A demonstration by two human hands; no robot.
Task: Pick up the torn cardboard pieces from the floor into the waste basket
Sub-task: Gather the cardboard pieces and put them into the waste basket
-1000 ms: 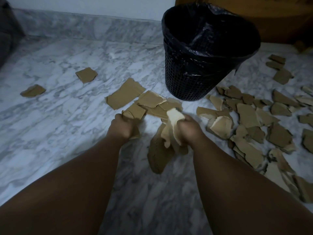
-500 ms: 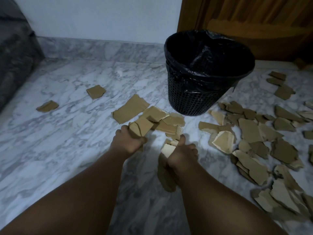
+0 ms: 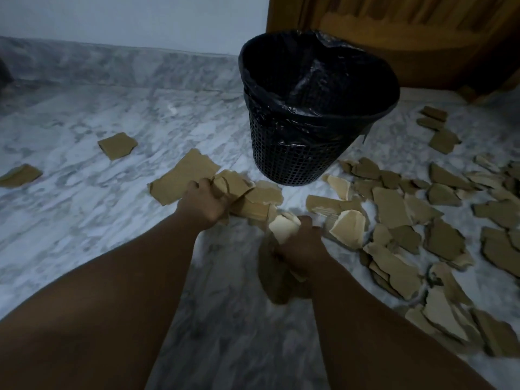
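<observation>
the left hand (image 3: 206, 202) is curled around ragged brown corrugated cardboard pieces (image 3: 242, 192) lying on the grey-veined white marble floor (image 3: 84, 220). the right hand (image 3: 302, 247) is clenched on a bunch of torn scraps (image 3: 282, 229), one showing a pale inner face, others hanging dark beneath the fist. at 12 o'clock from the hands stands the round black plastic mesh waste basket (image 3: 295, 153), lined with a glossy black bag (image 3: 318, 77). more jagged flat pieces (image 3: 394, 209) litter the floor at 3 o'clock, with two lone squarish bits (image 3: 116, 144) at 10 o'clock.
</observation>
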